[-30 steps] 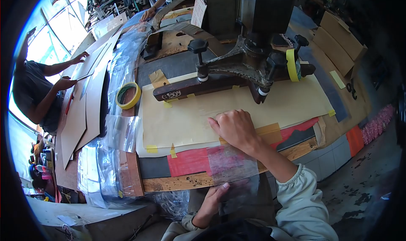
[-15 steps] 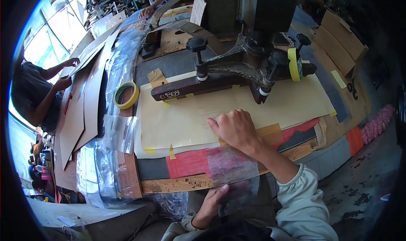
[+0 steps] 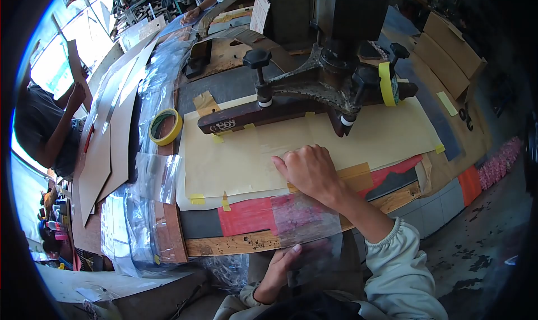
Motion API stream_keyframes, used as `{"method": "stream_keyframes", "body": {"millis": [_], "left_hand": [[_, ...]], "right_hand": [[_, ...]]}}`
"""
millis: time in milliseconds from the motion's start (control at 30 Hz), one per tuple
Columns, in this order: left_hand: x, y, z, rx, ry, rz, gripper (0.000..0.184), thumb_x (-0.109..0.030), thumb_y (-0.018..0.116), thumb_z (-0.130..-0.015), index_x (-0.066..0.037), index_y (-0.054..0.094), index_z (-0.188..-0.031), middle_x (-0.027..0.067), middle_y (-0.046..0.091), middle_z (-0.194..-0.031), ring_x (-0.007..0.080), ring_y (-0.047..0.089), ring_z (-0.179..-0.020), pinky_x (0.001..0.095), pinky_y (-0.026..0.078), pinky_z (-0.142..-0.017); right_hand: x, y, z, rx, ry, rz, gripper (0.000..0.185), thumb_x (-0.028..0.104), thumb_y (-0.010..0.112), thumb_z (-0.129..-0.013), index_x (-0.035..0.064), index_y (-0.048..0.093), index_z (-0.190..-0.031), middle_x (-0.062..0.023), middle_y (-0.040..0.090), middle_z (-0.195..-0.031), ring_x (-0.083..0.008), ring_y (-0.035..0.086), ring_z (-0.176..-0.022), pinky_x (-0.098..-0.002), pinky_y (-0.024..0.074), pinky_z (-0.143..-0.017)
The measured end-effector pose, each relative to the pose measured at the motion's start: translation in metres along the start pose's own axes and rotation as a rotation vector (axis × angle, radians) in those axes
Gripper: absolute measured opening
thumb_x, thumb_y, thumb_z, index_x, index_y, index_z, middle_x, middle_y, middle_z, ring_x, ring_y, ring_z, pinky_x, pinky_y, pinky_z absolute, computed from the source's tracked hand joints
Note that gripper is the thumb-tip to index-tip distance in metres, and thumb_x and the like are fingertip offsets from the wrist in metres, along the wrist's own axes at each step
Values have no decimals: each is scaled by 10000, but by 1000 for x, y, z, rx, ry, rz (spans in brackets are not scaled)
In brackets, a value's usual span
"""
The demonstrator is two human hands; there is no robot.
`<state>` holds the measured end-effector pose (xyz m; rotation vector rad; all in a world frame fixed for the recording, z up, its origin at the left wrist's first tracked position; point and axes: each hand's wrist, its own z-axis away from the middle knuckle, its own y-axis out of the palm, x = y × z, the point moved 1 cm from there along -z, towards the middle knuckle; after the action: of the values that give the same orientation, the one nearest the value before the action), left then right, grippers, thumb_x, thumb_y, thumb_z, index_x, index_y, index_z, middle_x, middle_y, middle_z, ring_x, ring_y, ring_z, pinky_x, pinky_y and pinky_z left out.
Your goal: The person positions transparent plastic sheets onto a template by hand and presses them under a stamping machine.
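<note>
My right hand [image 3: 309, 173] rests as a closed fist on a cream paper sheet [image 3: 241, 163], with nothing visible in it. Below it, at the table's front edge, my left hand [image 3: 278, 270] pinches the hanging part of a clear plastic sheet [image 3: 307, 219]; its fingertips are partly hidden. That plastic lies over a red piece [image 3: 245, 217] and a wooden edge strip [image 3: 227, 244]. A dark bar [image 3: 246, 118] under a black metal clamp [image 3: 314, 84] lies across the cream paper, which has yellow tape bits along its edges.
A yellow tape roll [image 3: 166, 126] sits left of the paper; another [image 3: 387, 84] hangs on the clamp. Black scissors [image 3: 466, 120] lie at the right. At the left a person [image 3: 47, 123] holds a board piece [image 3: 79, 73]. Another person's hand [image 3: 192, 15] is at the back.
The person at the left has lifted a board piece upright off the stack. My hands keep nearly the same pose; the whole view has shifted slightly.
</note>
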<state>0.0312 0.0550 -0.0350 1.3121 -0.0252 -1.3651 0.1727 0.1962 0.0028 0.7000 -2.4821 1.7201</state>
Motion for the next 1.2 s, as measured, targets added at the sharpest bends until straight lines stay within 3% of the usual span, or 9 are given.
{"method": "stream_keyframes", "body": {"millis": [667,767,1200], "left_hand": [[8,-5,-1,-9,14,109,485,-269,356,-975,115,432,-1260,214,488,-1295,317,487,-1194,397,352,-1036],[6,-2,-1,-18,18,104,490,-267,363,-974,126,422,-1261,215,479,-1304,325,489,-1192,405,357,-1033],[0,7,4,23,67,-25,561,-373,351,-982,99,425,-1276,192,527,-1257,304,528,-1157,379,399,-1001]], "right_hand": [[0,-1,-1,7,11,-7,319,258,640,-808,28,658,-587,-161,611,-562,-295,653,-576,-372,529,-545],[0,0,-1,0,11,-17,356,286,642,-813,4,656,-597,-178,585,-529,-335,623,-528,-395,524,-539],[-5,0,-3,35,29,-49,321,274,648,-797,-4,667,-637,-210,609,-593,-359,641,-596,-417,531,-578]]}}
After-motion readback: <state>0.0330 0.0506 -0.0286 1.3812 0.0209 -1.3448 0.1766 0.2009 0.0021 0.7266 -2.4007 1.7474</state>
